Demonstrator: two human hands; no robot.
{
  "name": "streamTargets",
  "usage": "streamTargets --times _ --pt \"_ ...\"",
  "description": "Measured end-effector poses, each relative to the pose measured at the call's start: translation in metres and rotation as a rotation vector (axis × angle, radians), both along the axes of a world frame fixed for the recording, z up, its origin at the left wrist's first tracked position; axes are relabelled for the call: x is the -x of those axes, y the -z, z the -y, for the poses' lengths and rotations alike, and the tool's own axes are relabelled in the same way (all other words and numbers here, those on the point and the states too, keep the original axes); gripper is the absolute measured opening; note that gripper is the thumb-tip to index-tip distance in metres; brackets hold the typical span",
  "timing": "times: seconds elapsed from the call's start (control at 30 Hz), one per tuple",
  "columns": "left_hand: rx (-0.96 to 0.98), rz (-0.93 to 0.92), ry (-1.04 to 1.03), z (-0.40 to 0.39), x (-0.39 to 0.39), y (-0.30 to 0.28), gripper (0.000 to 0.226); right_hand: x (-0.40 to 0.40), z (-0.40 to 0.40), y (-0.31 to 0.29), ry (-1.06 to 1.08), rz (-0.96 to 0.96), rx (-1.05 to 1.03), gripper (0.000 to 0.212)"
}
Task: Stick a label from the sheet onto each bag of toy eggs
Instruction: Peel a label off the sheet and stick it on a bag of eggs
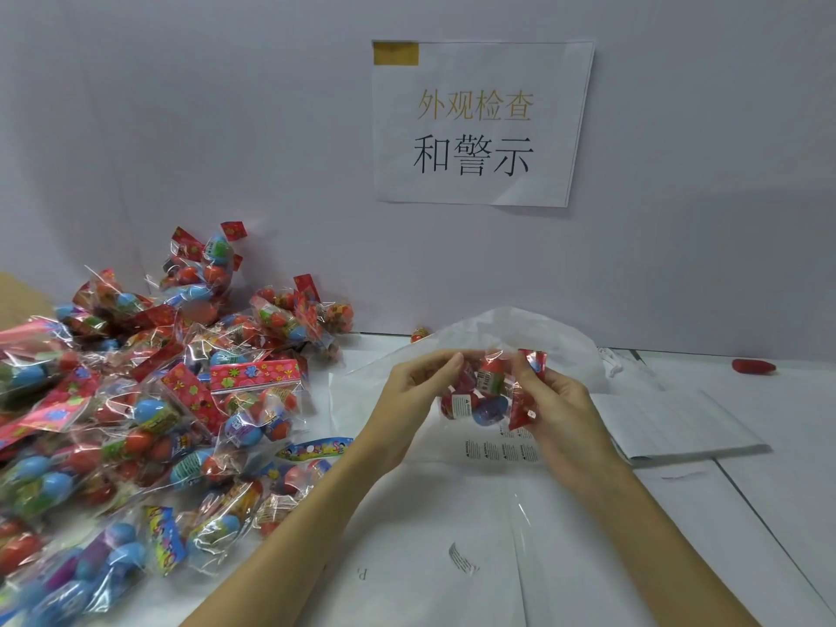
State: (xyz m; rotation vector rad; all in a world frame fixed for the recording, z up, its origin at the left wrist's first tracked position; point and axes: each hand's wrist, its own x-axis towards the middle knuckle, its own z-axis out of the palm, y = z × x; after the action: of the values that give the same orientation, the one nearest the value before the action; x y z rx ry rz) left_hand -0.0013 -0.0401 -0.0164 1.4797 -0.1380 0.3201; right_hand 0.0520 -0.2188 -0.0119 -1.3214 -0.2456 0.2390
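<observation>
Both hands hold one clear bag of toy eggs [486, 393] above the table's middle. My left hand [418, 391] pinches the bag's left edge with fingertips. My right hand [554, 407] grips its right side, near the red flowered header. A white label shows on the bag's front, low on the left. The label sheet [502, 450], with a row of small printed warning labels, lies flat directly under the bag. A large pile of bagged toy eggs [149, 400] covers the table's left side.
A crumpled white plastic sheet [511, 330] lies behind the hands. Folded papers [678, 427] lie to the right. A red object [753, 367] rests far right near the wall. A loose peeled label [462, 557] lies on the paper in front. A printed sign [479, 124] hangs on the wall.
</observation>
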Motion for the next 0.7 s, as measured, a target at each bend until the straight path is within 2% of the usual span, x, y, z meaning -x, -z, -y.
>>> streamTargets --times 0.07,0.13,0.17,0.23,0.3,0.37,0.43,0.47,0.53,0.6,0.7 --pt "0.021 0.042 -0.056 0.002 0.0 0.0 0.026 -0.002 -0.003 0.006 0.112 0.042 0.049 0.022" --pt "0.058 0.068 -0.173 0.005 -0.001 0.002 0.024 -0.004 -0.002 0.01 0.33 0.172 0.268 0.017" --pt "0.055 0.069 -0.237 0.007 -0.001 0.004 0.023 -0.005 -0.001 0.012 0.371 0.197 0.306 0.019" --pt "-0.068 0.108 -0.376 0.01 -0.003 0.008 0.024 -0.005 0.0 0.01 0.219 0.112 0.183 0.028" --pt "-0.357 0.231 -0.484 0.01 -0.004 0.013 0.032 0.001 -0.003 0.003 -0.072 -0.015 0.051 0.043" --pt "-0.628 0.364 -0.444 0.01 -0.003 0.017 0.049 0.008 -0.008 0.001 -0.236 -0.024 0.021 0.043" --pt "-0.741 0.446 -0.314 0.011 0.0 0.018 0.06 0.01 -0.01 0.003 -0.196 -0.012 0.006 0.034" --pt "-0.742 0.469 -0.277 0.013 0.001 0.018 0.06 0.01 -0.009 0.003 -0.15 -0.023 -0.004 0.032" --pt "-0.699 0.499 -0.335 0.014 0.001 0.016 0.049 0.007 -0.002 0.002 -0.124 -0.087 -0.062 0.028" --pt "-0.689 0.457 -0.474 0.015 0.0 0.016 0.042 0.005 0.004 -0.004 -0.125 -0.22 -0.124 0.027" --pt "-0.687 0.173 -0.493 0.015 -0.002 0.017 0.047 -0.001 0.012 -0.009 -0.139 -0.342 -0.118 0.028"
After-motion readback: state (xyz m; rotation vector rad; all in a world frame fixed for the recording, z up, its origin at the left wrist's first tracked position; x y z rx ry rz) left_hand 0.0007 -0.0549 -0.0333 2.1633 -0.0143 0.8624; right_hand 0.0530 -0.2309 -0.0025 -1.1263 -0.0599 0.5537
